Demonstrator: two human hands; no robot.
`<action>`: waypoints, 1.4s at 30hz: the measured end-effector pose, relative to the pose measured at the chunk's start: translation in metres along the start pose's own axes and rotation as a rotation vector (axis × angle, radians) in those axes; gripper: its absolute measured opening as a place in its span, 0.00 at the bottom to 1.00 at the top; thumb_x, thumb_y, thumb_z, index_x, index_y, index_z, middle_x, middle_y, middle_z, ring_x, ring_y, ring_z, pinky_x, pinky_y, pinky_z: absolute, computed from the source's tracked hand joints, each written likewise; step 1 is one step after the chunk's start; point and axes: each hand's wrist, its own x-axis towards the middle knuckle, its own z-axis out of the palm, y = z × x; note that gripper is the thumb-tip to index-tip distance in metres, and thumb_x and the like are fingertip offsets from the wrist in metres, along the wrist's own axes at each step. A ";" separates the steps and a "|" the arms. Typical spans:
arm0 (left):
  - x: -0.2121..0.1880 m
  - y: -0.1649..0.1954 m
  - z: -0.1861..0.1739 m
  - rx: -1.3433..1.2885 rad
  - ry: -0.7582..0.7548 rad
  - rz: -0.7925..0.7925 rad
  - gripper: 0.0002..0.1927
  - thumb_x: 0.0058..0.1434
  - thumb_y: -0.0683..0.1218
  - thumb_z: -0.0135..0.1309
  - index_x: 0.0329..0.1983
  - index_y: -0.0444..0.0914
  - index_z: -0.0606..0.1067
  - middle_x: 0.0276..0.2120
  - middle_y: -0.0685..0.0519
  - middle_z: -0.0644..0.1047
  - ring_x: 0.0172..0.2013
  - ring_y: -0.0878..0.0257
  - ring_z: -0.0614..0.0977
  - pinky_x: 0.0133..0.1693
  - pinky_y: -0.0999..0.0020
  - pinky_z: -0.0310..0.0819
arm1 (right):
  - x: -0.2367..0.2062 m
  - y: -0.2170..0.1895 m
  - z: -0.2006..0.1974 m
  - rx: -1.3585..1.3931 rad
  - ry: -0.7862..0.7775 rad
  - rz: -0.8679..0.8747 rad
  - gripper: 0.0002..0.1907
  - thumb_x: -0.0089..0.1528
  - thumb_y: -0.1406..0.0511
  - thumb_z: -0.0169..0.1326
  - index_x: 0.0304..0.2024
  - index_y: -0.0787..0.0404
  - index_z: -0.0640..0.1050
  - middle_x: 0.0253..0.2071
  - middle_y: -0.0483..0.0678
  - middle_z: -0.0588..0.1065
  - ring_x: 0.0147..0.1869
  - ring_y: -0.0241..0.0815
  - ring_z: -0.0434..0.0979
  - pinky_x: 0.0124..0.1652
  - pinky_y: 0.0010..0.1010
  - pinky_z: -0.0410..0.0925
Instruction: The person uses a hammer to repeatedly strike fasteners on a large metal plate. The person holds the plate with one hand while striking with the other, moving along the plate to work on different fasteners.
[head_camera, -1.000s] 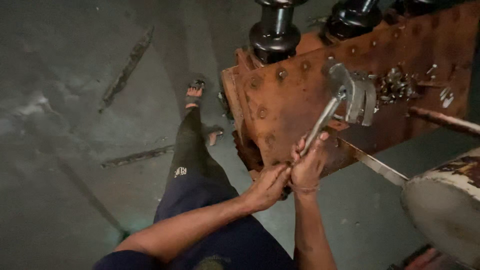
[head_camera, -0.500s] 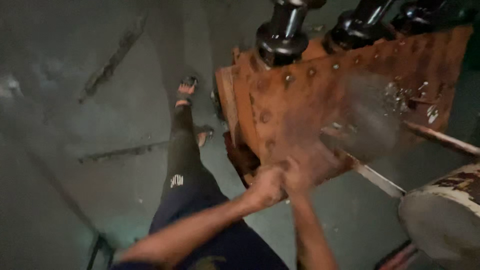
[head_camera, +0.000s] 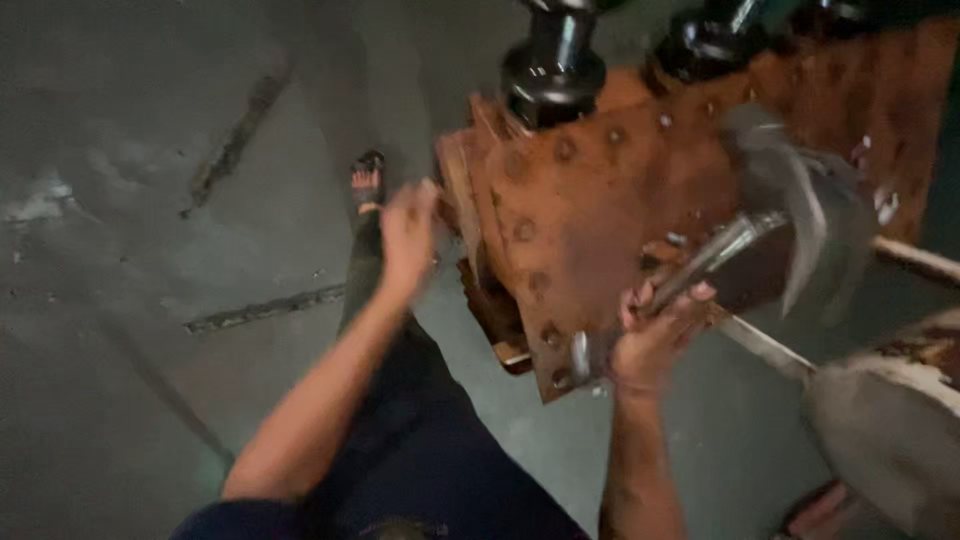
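While the right hand keeps a closed grip on the metal wrench handle, the blurred wrench head sits against the rusty bolted plate, just beside it. Free of the tool, the left hand hangs loose and open in front of the plate's left edge. Two black insulators rise above, cut off at the top. One sandalled foot shows on the concrete floor.

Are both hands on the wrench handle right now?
No: only the right hand grips the metal wrench handle; the left hand is off it, open in the air beside the rusty machine block.
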 end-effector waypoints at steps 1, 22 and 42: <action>0.027 -0.001 0.002 -0.175 -0.078 -0.006 0.18 0.77 0.51 0.47 0.42 0.31 0.77 0.34 0.47 0.78 0.35 0.59 0.78 0.41 0.64 0.74 | -0.004 0.009 -0.001 -0.454 -0.057 -0.273 0.21 0.78 0.46 0.41 0.51 0.55 0.68 0.42 0.46 0.70 0.41 0.40 0.68 0.40 0.36 0.65; 0.144 0.002 0.099 -0.312 -1.126 0.006 0.21 0.73 0.37 0.49 0.68 0.40 0.72 0.64 0.52 0.76 0.64 0.61 0.74 0.65 0.63 0.69 | -0.060 0.113 -0.048 -0.822 0.425 0.411 0.27 0.74 0.52 0.41 0.26 0.61 0.72 0.22 0.37 0.68 0.25 0.30 0.63 0.25 0.29 0.59; 0.137 0.026 0.087 0.074 -0.991 -0.023 0.14 0.64 0.45 0.61 0.51 0.33 0.82 0.37 0.51 0.84 0.33 0.71 0.81 0.37 0.73 0.77 | -0.058 0.101 -0.011 -0.750 0.368 0.502 0.28 0.73 0.53 0.51 0.22 0.62 0.67 0.19 0.41 0.62 0.25 0.32 0.57 0.26 0.32 0.53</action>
